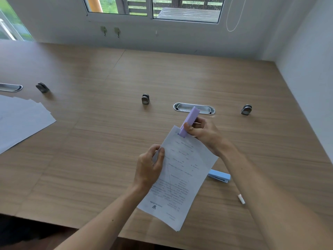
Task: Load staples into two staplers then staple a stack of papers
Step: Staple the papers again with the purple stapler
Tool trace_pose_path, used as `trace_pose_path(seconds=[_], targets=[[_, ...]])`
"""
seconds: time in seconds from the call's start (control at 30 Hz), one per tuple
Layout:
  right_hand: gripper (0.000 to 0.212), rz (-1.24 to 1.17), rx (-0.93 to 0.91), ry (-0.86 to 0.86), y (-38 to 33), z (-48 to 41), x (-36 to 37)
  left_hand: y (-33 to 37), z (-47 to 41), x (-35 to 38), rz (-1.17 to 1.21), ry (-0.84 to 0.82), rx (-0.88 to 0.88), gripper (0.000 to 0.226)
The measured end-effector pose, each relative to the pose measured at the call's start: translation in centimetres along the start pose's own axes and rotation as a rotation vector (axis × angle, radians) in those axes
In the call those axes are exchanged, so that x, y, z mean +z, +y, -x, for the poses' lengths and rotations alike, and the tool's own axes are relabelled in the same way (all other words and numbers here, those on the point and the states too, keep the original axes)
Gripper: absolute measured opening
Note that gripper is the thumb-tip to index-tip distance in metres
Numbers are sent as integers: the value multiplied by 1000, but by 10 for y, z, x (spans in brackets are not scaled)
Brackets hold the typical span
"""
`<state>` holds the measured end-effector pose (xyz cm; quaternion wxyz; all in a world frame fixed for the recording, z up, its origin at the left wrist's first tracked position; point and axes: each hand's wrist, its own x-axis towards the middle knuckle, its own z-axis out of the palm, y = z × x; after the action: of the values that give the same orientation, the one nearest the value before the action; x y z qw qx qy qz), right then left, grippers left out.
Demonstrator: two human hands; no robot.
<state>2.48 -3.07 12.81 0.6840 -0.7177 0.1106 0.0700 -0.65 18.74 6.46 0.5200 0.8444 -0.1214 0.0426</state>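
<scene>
A stack of printed papers (180, 177) is held up above the wooden table (90, 141), a little right of the centre of the frame, and it is tilted so that its far corner points toward the upper right. On this far corner sits the purple stapler (189, 121), with its front end over the paper edge and its rear end raised toward the top of the frame. The right hand (201, 132) is closed around this stapler, the thumb lying on its upper side and the other fingers wrapped below. The left hand (149, 168) grips the left edge of the stack at about the middle, thumb on the printed side and fingers behind. Just beside the right edge of the papers, on the table, lies a light blue stapler (219, 175), partly hidden by the sheets. Lower right from it there is a small white thing (241, 199) next to the right forearm; what it is I cannot tell. Behind the hands, an oval metal cable opening (194, 108) is set into the table, with small grey metal fittings (145, 99) to its left and right. At the left edge of the frame more white sheets (19, 120) lie spread on the table. At the top of the frame a window (153, 8) is in the white wall.
</scene>
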Motion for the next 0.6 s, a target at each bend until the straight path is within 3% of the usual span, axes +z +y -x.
trace_pose_path(seconds=[0.2,0.6], targets=[[15,64,-50,91,2,-2,8,1,2,4,19,-3,-5,12],[7,89,-62,131,1,3,5,1,5,7,40,-6,-20,13]])
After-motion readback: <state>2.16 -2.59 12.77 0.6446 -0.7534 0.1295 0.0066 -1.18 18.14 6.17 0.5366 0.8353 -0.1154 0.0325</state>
